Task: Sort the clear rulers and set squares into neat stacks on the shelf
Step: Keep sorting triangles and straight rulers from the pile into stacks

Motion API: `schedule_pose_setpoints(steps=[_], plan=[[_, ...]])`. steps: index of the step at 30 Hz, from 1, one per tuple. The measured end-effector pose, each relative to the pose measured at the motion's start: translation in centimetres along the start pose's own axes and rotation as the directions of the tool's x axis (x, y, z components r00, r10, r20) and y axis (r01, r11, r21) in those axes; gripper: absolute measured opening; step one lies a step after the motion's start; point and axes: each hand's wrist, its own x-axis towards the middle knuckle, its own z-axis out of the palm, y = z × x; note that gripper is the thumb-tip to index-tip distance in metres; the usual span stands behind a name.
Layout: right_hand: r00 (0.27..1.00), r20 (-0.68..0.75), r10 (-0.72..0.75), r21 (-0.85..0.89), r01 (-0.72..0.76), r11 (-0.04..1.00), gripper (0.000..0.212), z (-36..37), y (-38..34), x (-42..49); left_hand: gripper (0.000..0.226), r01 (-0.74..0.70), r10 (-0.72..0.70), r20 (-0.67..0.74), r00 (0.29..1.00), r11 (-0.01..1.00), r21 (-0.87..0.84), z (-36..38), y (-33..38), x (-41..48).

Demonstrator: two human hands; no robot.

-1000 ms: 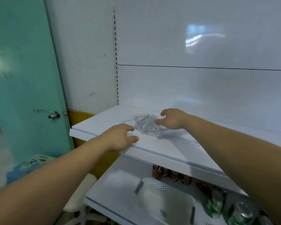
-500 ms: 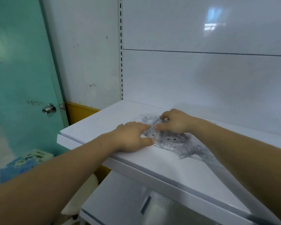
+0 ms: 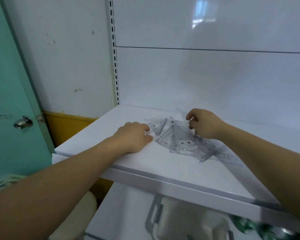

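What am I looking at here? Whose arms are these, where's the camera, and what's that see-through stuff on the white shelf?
No machine here: these are a person's two bare arms. The picture comes from a camera worn on their head, looking forward and down. On the white shelf lies a jumbled pile of clear rulers and set squares. The left hand rests at the pile's left edge; whether it grips a piece is unclear. The right hand seems to pinch one clear set square, tipped up behind the pile.
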Motion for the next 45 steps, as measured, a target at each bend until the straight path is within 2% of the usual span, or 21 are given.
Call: schedule_pose_setpoints(steps=[3, 7, 13, 17, 20, 23, 25, 27, 29, 31, 33, 36, 40, 43, 45], plan=[[1.000, -0.016, 0.026, -0.021, -0.026, 0.999, 0.029, 0.3, -0.6, -0.8, 0.034, -0.075, 0.071, -0.057, 0.996, 0.995, -0.060, -0.1, 0.0, -0.6], [0.999, 0.010, 0.039, -0.067, -0.038, 0.997, 0.048, 0.7, -0.9, -2.2, 0.032, -0.093, 0.094, -0.108, 0.990, 0.996, 0.019, -0.1, -0.1, -0.9], [0.993, -0.114, -0.017, 0.041, 0.022, 0.999, 0.051, 1.4, -1.3, -3.9, 0.020, -0.078, 0.058, -0.154, 0.986, 0.989, -0.129, 0.4, -1.0, -1.2], [0.980, -0.188, -0.070, 0.031, 0.077, 0.997, 0.047, 1.6, -1.2, -4.9, 0.031, -0.063, 0.023, -0.164, 0.986, 0.968, -0.241, 0.5, -1.1, -1.0], [0.969, -0.226, -0.095, -0.039, 0.088, 0.995, 0.055, 1.4, -0.8, -5.2, 0.045, -0.071, 0.015, -0.189, 0.982, 0.954, -0.291, 0.5, -1.0, -1.2], [0.956, -0.263, -0.128, -0.100, 0.104, 0.989, 0.056, 1.5, -0.7, -5.4, 0.035, -0.116, 0.038, -0.217, 0.975, 0.928, -0.355, 0.6, -1.2, -1.3], [0.947, -0.285, -0.146, -0.079, 0.128, 0.989, 0.055, 1.6, -0.8, -5.5, 0.026, -0.130, 0.001, -0.228, 0.974, 0.825, -0.551, 0.5, -1.3, -1.3], [0.937, -0.318, -0.144, -0.017, 0.146, 0.989, 0.049, 1.7, -1.0, -5.8, 0.028, -0.138, -0.051, -0.224, 0.973, 0.653, -0.745, 0.3, -1.4, -1.4], [0.919, -0.364, -0.150, 0.027, 0.172, 0.985, 0.038, 1.9, -1.0, -5.8, 0.034, -0.132, -0.100, -0.211, 0.972, 0.511, -0.849, 0.2, -1.7, -1.3], [0.906, -0.392, -0.161, 0.021, 0.184, 0.983, 0.032, 1.9, -0.8, -5.7, 0.027, -0.129, -0.120, -0.202, 0.972, 0.446, -0.886, 0.0, -1.9, -1.5], [0.898, -0.407, -0.165, 0.009, 0.185, 0.983, 0.033, 1.9, -0.6, -5.6, 0.023, -0.129, -0.102, -0.207, 0.973, 0.505, -0.853, 0.0, -1.8, -1.7], [0.887, -0.429, -0.170, -0.028, 0.175, 0.984, 0.040, 1.7, -0.5, -5.8, 0.047, -0.171, -0.053, -0.252, 0.966, 0.599, -0.782, 0.0, -1.3, -2.1], [0.884, -0.436, -0.171, -0.135, 0.124, 0.983, 0.048, 0.9, -0.8, -6.4, 0.057, -0.216, -0.027, -0.323, 0.946, 0.692, -0.689, 0.1, -1.2, -2.7], [0.886, -0.458, -0.071, -0.104, 0.026, 0.994, 0.051, 0.2, -0.6, -7.7, 0.052, -0.258, 0.050, -0.349, 0.936, 0.773, -0.580, -0.1, -1.0, -3.1], [0.886, -0.464, 0.004, -0.067, -0.039, 0.997, 0.045, 0.1, 0.0, -9.3, 0.053, -0.276, 0.122, -0.306, 0.944, 0.802, -0.530, -0.2, -0.8, -3.0]])
